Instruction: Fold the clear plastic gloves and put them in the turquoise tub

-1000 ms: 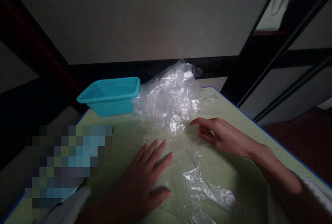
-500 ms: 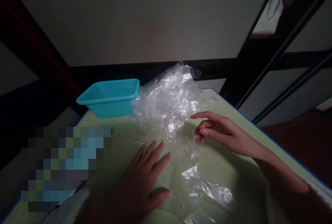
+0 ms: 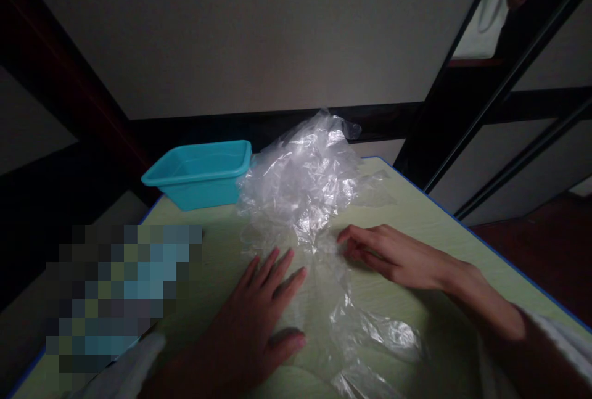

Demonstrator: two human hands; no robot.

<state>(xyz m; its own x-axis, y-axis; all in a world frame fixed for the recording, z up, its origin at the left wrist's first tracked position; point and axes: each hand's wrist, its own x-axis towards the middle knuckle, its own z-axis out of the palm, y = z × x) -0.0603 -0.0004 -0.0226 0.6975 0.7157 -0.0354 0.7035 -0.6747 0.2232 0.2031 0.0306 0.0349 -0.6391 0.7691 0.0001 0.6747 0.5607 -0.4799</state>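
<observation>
The table (image 3: 416, 214) gives a flat, smooth ground, and for smoothing thin film it is best, I think, to work on its middle, away from the blue edges. At the far edge lies the pile (image 3: 300, 183) of crumpled clear plastic; its front folds come close to the working place, so in my judgement one should take care not to drag them along. The loose film (image 3: 342, 319) runs from before the pile toward the near edge, wrinkled and shiny on its right part. It should be eased outward with light strokes, because such film probably clings and creases easily. The tub (image 3: 208, 194) stands at the far left corner, just beside the pile, and is not in the way.

The left hand (image 3: 259, 319) is wide: palm down, low over the table, fingers a little spread and pointing to the far edge, thumb well apart. It seems good as an anchor, if the pressure is even. The right hand (image 3: 398, 257) comes in from the right edge, wrist bent, fingers curled and narrow. Its fingertips (image 3: 343, 238) are at the upper part of the loose film; whether they pinch it, I cannot tell.
</observation>
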